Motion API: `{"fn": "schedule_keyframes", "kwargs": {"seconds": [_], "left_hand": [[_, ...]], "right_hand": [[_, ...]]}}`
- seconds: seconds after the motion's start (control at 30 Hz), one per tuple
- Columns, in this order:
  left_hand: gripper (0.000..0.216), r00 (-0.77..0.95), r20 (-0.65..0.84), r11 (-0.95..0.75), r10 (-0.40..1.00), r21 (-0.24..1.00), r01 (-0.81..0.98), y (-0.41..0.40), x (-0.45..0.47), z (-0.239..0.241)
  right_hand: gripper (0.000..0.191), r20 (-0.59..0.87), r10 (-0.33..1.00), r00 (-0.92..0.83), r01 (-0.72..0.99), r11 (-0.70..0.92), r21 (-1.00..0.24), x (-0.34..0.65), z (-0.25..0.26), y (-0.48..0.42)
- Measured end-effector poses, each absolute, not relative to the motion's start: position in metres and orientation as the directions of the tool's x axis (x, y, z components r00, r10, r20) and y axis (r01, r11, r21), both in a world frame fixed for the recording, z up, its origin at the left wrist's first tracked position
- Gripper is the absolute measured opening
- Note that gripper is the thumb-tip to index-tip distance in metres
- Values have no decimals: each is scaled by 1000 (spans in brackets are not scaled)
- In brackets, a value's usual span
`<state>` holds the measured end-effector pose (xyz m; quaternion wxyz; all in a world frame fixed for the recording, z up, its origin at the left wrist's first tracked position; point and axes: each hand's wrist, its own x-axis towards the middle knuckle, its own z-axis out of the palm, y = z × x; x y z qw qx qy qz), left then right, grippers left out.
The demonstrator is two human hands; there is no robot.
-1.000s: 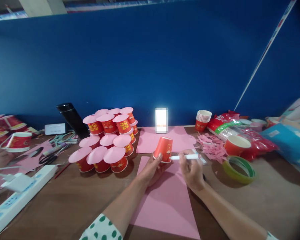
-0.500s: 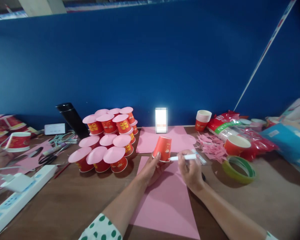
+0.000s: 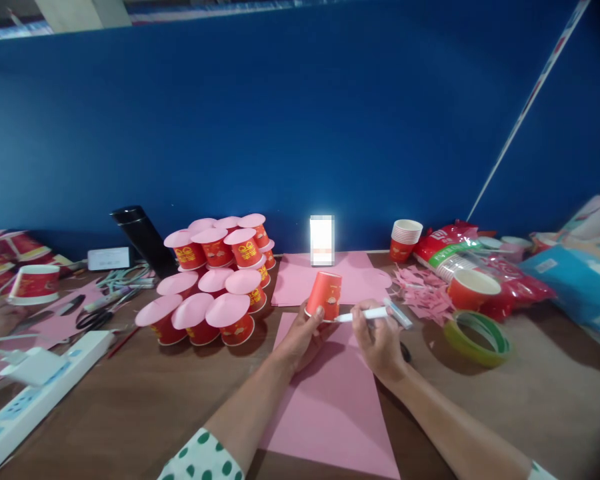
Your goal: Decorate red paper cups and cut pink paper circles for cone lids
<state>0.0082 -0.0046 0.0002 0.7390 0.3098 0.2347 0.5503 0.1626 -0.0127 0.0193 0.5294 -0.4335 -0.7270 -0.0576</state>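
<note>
My left hand (image 3: 301, 339) is closed around the rim of an upside-down red paper cup (image 3: 325, 295), pressing it onto a pink paper sheet (image 3: 330, 407) that lies on the wooden table. My right hand (image 3: 377, 340) grips a white marker pen (image 3: 375, 313), whose tip touches the paper at the cup's right rim. Both forearms reach in from the bottom edge, and a sleeve with green dots shows on the left one.
A stack of red cups capped with pink paper discs (image 3: 215, 283) stands at the left of the sheet. Further off lie scissors (image 3: 94, 319), a white power strip (image 3: 35, 393), a green tape roll (image 3: 477, 338), pink scraps (image 3: 423, 293), nested cups (image 3: 406, 240) and a lit phone (image 3: 323, 240).
The marker tip has slid a little left along the cup's rim, and the cup and both hands have shifted slightly left with it.
</note>
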Motion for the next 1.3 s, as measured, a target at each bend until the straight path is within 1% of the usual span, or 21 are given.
{"fn": "schedule_keyframes", "kwargs": {"seconds": [0.37,0.67,0.83,1.1,1.2,1.3], "left_hand": [[41,308,7,213,952,708,-673,-5,7,-1],[35,346,-6,240,938,732,-637,-8,7,7],[28,353,-3,243,936,730,-639,-8,7,8],[39,291,-24,222,957,704,-674,-6,8,7],[38,283,-15,211,959,704,-678,-6,9,7],[37,279,-19,210,960,708,-675,-6,10,7]], "right_hand": [[15,846,533,-16,696,614,-373,164,20,-12],[13,867,498,-19,702,624,-343,165,23,-12],[13,859,511,-11,694,623,-362,166,23,-12],[19,821,570,-27,676,616,-405,164,25,-12],[20,799,600,-26,667,606,-434,164,25,-13],[20,798,602,-21,673,599,-434,164,24,-13]]}}
